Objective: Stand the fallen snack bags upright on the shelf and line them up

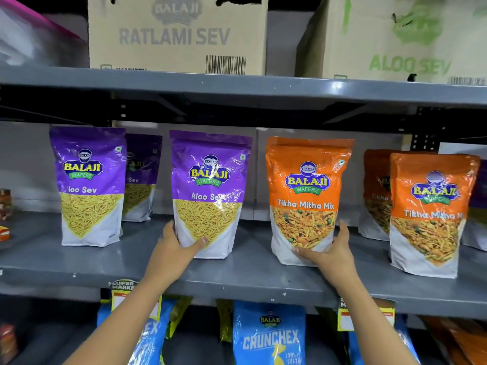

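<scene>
On the grey middle shelf (237, 275) several snack bags stand upright in a row. My left hand (176, 246) grips the lower left corner of a purple Aloo Sev bag (210, 185). My right hand (329, 252) holds the bottom of an orange Tikha Mitha Mix bag (305, 191). Another purple Aloo Sev bag (89, 185) stands at the left, with one more (141, 177) behind it. Two orange bags, a front one (432, 212) and a rear one (375, 191), stand at the right.
Cardboard boxes marked Ratlami Sev (176, 35) and Aloo Sev (395, 38) sit on the top shelf. Blue Crunchex bags (268, 335) hang on the shelf below, behind yellow price tags (347, 320). Small items (5, 206) lie at the far left edge.
</scene>
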Demonstrator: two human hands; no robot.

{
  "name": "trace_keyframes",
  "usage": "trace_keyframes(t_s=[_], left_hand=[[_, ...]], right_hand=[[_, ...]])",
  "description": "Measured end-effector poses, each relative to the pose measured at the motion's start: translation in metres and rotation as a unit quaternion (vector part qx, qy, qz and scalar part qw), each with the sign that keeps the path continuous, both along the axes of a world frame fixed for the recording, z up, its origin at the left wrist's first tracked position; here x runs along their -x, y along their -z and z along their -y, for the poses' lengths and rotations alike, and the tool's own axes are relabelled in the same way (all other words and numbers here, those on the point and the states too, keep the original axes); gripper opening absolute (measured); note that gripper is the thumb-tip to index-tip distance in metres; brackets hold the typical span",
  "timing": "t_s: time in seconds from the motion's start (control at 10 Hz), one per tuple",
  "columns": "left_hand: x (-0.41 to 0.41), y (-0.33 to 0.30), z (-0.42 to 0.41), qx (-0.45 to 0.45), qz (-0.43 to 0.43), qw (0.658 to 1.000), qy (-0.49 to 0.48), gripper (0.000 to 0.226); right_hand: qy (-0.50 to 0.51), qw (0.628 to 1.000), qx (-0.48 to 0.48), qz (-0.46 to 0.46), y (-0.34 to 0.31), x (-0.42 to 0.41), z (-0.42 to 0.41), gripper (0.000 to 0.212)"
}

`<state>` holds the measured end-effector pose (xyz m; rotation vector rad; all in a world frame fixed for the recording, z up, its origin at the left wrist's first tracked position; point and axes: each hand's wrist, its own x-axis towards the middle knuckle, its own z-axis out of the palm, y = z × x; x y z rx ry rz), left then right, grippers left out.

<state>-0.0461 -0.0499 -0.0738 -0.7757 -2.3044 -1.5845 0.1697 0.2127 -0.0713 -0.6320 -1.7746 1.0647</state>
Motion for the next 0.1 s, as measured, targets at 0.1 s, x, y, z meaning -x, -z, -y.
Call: trace_keyframes(t_s=[0.1], left_hand=[[-0.0013, -0.0119, -0.0101, -0.028, -0.109, 0.991, -0.069, 0.096]], right_hand=[[0.051, 0.997, -0.049, -0.031, -0.0078, 0.0126, 0.0123, 0.114]])
